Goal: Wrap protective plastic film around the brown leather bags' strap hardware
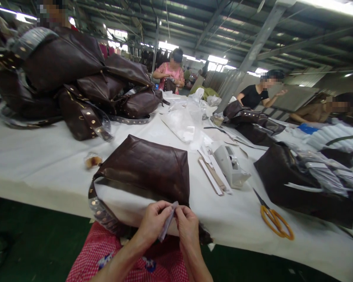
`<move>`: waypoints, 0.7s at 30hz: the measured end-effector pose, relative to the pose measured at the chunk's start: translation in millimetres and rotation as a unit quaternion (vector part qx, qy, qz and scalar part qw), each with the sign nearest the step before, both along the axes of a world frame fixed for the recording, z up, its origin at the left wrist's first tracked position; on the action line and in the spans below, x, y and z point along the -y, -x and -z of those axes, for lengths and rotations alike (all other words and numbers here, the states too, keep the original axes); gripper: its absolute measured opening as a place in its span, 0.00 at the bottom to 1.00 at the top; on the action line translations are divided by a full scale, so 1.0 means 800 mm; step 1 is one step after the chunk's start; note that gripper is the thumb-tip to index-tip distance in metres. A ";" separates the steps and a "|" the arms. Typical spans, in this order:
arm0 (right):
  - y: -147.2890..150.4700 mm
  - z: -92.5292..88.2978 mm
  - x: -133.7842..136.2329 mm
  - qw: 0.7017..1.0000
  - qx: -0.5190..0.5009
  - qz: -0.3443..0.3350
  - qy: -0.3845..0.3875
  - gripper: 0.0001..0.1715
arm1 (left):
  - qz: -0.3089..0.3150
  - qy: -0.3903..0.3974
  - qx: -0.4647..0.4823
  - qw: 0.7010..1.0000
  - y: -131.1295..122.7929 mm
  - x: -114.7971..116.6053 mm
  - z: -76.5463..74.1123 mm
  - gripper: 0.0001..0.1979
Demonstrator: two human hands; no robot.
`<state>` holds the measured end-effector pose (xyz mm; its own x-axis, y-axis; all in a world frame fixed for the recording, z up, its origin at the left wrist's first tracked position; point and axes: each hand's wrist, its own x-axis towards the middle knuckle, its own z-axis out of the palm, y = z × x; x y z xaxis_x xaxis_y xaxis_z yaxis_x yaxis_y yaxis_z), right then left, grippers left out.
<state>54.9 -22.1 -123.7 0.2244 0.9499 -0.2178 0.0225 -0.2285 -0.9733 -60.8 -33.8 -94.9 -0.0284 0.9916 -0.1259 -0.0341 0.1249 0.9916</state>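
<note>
A thin greyish strip (166, 223), perhaps plastic or paper, is pinched between the fingers of my left hand (154, 221) and my right hand (188, 225). Both hands are closed, thumbs close together at the strip's upper end. Just beyond them a dark brown leather bag (147, 166) lies on the white-covered table. Its studded strap (98, 209), partly wrapped in clear plastic, hangs over the table's front edge on the left. The strap's other end shows below my right hand, partly hidden.
Brown bags (64, 58) are heaped at the back left. To the right lie a tape dispenser (228, 162), cardboard strips (211, 174), orange-handled scissors (272, 219) and a dark bag (297, 184). Clear plastic bags (185, 117) lie mid-table. Co-workers (172, 72) are at the far side.
</note>
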 end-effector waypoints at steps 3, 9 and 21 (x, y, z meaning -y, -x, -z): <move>0.000 -0.002 0.001 1.000 -0.007 -0.003 -0.008 0.17 | 0.016 0.009 0.013 1.000 0.005 0.000 0.000 0.19; -0.002 0.001 0.000 1.000 -0.013 -0.004 -0.008 0.18 | 0.022 0.052 0.014 0.998 0.001 -0.014 -0.001 0.12; 0.000 -0.003 -0.001 0.998 -0.061 -0.008 -0.001 0.26 | 0.022 0.097 -0.112 0.989 -0.011 -0.012 -0.004 0.05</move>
